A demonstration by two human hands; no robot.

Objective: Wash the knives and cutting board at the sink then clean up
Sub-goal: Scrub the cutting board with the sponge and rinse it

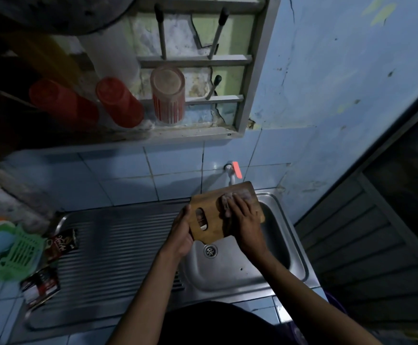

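A wooden cutting board (210, 205) with a slot handle is held tilted over the steel sink basin (232, 272). My left hand (181, 232) grips the board's handle end, fingers showing through the slot. My right hand (242, 220) presses a pale, soapy sponge (227, 199) flat against the board's face. A white tap with an orange lever (234, 171) sticks out of the tiled wall just behind the board. I cannot make out any water flow. No knives are visible.
A ribbed steel drainboard (118, 247) lies left of the basin, with dark sachets (62, 242) and a green plastic basket (21, 252) at its left edge. Above, a wall rack (193, 61) carries two red cups (118, 103) and a striped glass (168, 95) upside down. A dark door stands at right.
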